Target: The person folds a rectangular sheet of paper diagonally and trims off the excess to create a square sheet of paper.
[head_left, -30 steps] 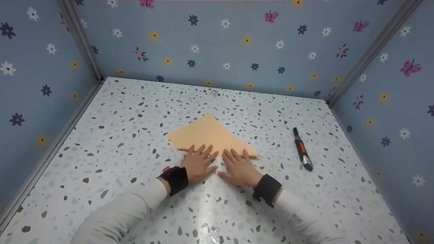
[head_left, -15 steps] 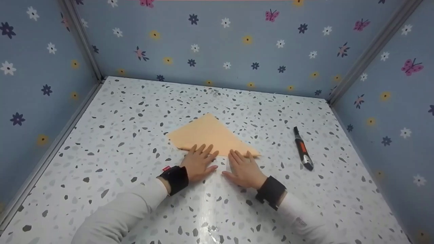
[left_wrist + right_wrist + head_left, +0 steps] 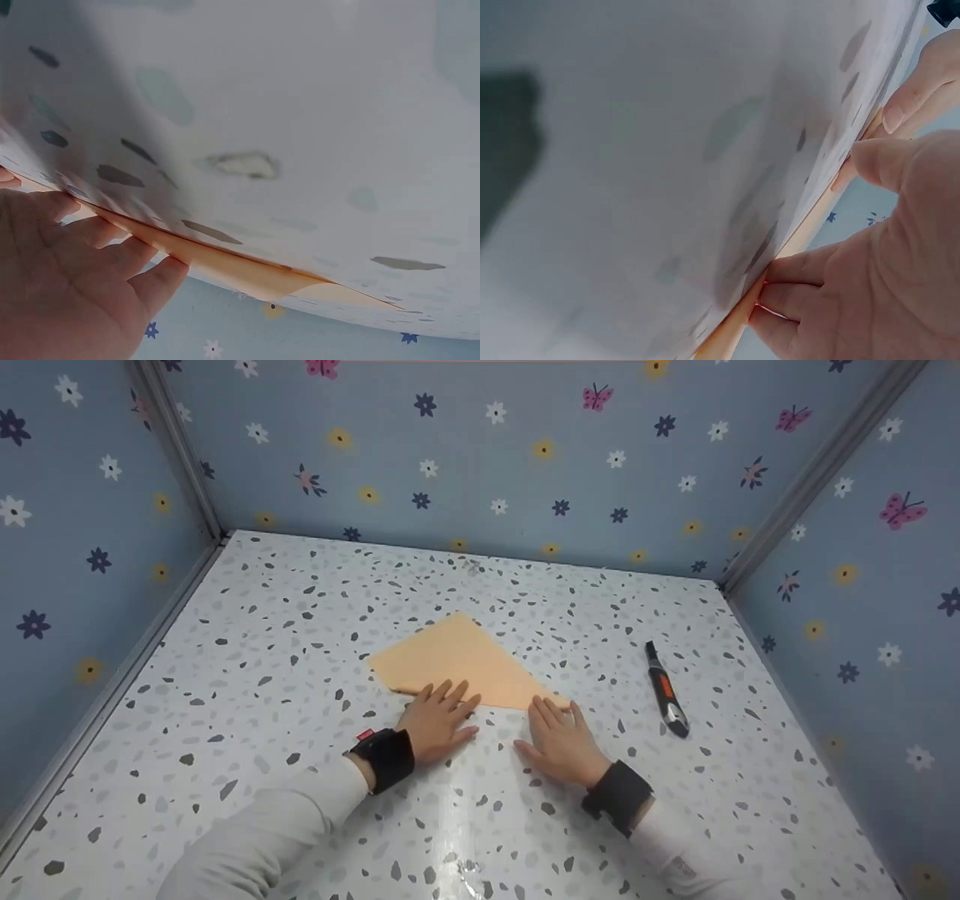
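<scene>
A sheet of light orange paper (image 3: 459,654), folded to a roughly triangular shape, lies flat on the speckled table with its folded edge towards me. My left hand (image 3: 436,726) rests on the near edge left of the middle, fingers straight and spread. Near the paper's right corner, the straight fingers of my right hand (image 3: 561,741) press on the same edge. In the left wrist view the paper (image 3: 232,268) runs as a thin strip past the fingertips. The right wrist view shows the paper (image 3: 724,337) under the right hand's fingertips.
A black and orange utility knife (image 3: 666,690) lies on the table (image 3: 300,607) to the right, apart from the paper. Blue flower-patterned panels (image 3: 480,457) stand along the back and both sides.
My right hand has slid right along the paper's near edge, away from the left hand. The left hand and the paper have stayed about where they were.
</scene>
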Motion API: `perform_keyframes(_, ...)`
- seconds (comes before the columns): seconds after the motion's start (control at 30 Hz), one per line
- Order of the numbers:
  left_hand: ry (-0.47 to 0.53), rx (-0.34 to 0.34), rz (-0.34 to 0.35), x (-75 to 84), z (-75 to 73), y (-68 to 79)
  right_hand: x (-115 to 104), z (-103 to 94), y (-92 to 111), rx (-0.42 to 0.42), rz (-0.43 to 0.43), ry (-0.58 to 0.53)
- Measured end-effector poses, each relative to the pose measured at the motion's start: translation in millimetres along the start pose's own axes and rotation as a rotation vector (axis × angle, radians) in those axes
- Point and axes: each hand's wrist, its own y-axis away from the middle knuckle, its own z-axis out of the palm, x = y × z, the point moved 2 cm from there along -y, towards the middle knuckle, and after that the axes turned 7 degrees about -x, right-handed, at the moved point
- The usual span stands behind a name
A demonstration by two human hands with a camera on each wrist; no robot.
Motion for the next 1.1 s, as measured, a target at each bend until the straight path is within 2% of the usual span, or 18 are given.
perform_keyframes(0.23,-0.017,0.005,0.000,-0.6,0.9,1.1,13,2.6,6,-0.017,0.057,-0.027)
perform_keyframes(0.5,-0.023,0.001,0.004,0.6,-1.6,3.3,25,4.7,16,0.016,0.057,-0.060)
perform_keyframes(0.73,-0.016,-0.014,-0.007,1.0,-2.7,1.9,31,4.0,21,-0.017,0.097,-0.073)
perform_keyframes(1.1,-0.003,-0.015,-0.016,-0.1,-0.3,0.3,41,3.8,28,0.031,0.073,-0.027)
